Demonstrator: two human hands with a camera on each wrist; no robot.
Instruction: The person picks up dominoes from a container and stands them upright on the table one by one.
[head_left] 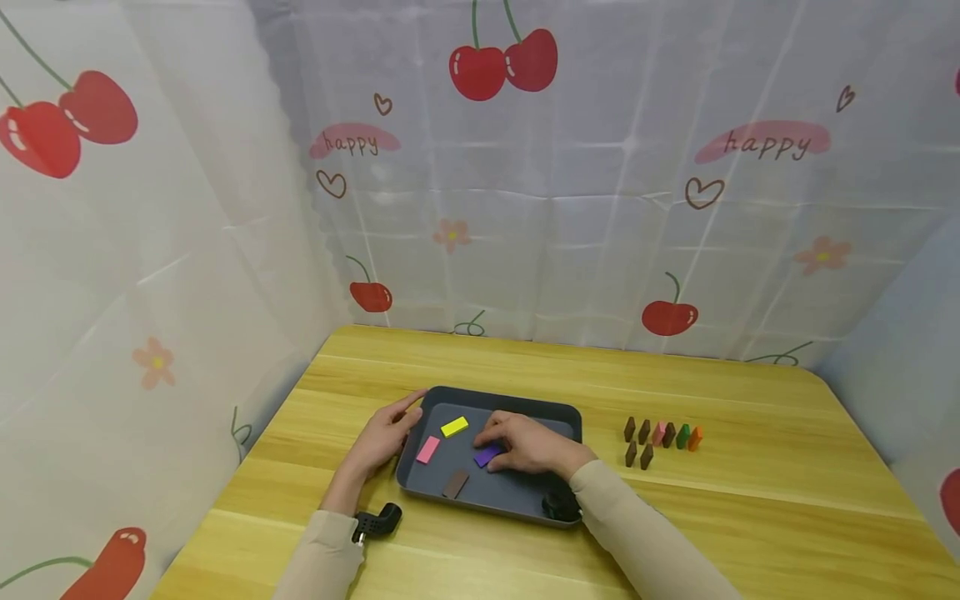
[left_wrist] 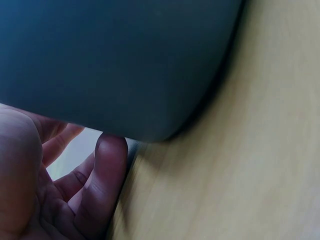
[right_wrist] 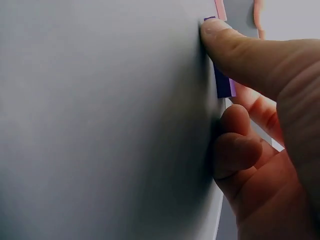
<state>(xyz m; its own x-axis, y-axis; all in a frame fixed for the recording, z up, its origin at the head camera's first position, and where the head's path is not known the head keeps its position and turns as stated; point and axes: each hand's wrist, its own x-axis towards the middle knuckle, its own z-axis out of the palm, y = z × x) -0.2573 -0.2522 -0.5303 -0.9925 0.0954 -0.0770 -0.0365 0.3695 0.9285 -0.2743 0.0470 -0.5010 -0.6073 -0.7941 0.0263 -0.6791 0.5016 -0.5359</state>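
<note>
In the head view a dark grey tray (head_left: 517,506) lies on the wooden table. My left hand (head_left: 386,433) rests against its left edge, the fingers along the outside; the left wrist view shows fingertips at the tray wall. Over the tray's middle, my right hand (head_left: 525,442) pinches a purple domino block (head_left: 486,456) between thumb and fingers. The right wrist view shows the thumb lying along the purple domino block (right_wrist: 224,85). Around it in the tray lie a yellow block (head_left: 454,427), a pink block (head_left: 428,450) and a brown block (head_left: 455,483).
To the right of the tray, several domino blocks stand upright in two short rows, among them a green block (head_left: 683,436) and an orange block (head_left: 696,438). A cherry-printed curtain (head_left: 540,250) hangs behind the wooden table (head_left: 787,467).
</note>
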